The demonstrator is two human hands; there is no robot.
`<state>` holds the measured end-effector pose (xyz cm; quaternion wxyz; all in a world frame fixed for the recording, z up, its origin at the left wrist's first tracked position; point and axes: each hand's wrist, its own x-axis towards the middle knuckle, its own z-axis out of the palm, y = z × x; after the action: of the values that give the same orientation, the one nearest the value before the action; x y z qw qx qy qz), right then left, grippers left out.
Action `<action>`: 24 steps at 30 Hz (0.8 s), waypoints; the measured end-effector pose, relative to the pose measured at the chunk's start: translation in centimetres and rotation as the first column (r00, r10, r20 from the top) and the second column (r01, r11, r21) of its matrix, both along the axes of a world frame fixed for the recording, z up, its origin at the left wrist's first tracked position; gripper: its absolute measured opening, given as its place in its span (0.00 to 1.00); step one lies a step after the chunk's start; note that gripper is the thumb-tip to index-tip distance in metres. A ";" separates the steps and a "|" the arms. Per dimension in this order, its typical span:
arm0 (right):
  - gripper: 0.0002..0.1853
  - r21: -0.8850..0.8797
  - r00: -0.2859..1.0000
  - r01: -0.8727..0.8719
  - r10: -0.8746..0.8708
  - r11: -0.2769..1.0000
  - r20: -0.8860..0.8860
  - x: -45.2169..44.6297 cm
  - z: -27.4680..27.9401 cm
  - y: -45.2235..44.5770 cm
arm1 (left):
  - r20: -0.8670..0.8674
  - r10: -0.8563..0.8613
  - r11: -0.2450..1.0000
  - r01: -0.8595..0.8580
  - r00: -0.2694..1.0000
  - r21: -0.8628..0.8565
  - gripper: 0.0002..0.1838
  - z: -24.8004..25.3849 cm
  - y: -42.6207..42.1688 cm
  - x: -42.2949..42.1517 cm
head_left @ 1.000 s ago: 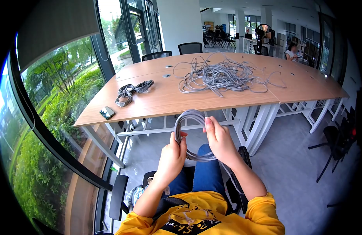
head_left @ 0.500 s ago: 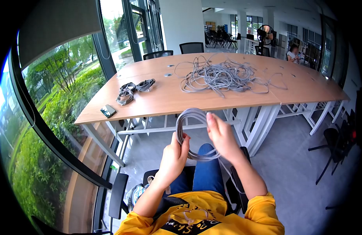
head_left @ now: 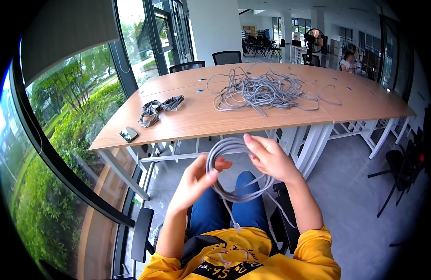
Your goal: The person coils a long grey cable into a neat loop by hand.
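Observation:
A grey network cable point(head_left: 245, 198) is wound into a round coil of several turns and held up in front of my lap. My right hand point(head_left: 273, 161) is closed on the coil's upper right, thumb pressed along the top. On the opposite side, my left hand point(head_left: 196, 179) grips loosely, its fingers passing behind the strands into the loop and its thumb in front. One cable end hangs down to a clear plug point(head_left: 237, 227) over my lap. Another length trails from the coil's right side past the chair's armrest.
Ahead stands a wooden table point(head_left: 187, 122) bearing a large tangle of grey cable point(head_left: 266, 91), tied cable bundles point(head_left: 151, 113) and a phone point(head_left: 128, 134). Black chairs point(head_left: 227, 58) are behind it. A window is on the left; a person point(head_left: 348, 63) sits far right.
The coil has turned more open toward me and sits slightly lower. My left hand has loosened and shifted left. The plug end now hangs below the coil.

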<state>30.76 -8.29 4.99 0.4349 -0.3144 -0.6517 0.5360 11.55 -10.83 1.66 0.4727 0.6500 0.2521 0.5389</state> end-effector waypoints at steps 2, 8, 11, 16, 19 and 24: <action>0.20 0.080 0.999 0.023 -0.026 0.997 0.044 -0.5 -0.3 -0.1 | 0.052 -0.135 0.984 0.140 0.989 -0.106 0.25 0.3 0.2 -0.1; 0.18 0.170 0.995 0.087 -0.078 0.982 -0.061 -1.4 -0.9 0.1 | 0.221 -0.342 0.877 0.395 0.913 -0.274 0.25 0.2 -0.3 0.2; 0.19 0.143 0.980 0.167 -0.148 0.976 -0.134 -1.6 -0.6 -0.2 | 0.125 -0.346 0.868 0.368 0.930 -0.334 0.25 -0.1 -0.6 0.4; 0.20 0.190 0.949 0.275 -0.234 0.942 -0.212 -2.0 -0.8 0.0 | 0.050 -0.372 0.854 0.363 0.927 -0.373 0.25 -0.2 -0.6 0.4; 0.20 0.300 0.949 0.293 -0.239 0.908 -0.204 -1.8 -0.8 0.2 | 0.124 -0.432 0.816 0.446 0.893 -0.368 0.25 -0.1 -0.7 0.1; 0.18 0.102 0.981 0.118 -0.100 0.988 -0.169 -1.5 -0.4 -0.4 | 0.298 -0.572 0.729 0.640 0.764 -0.242 0.36 -0.2 -0.9 -0.5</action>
<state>29.31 -8.69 4.61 0.5323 -0.2799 -0.6246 0.4982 11.05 -11.69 1.42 0.7479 0.5496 0.0616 0.3672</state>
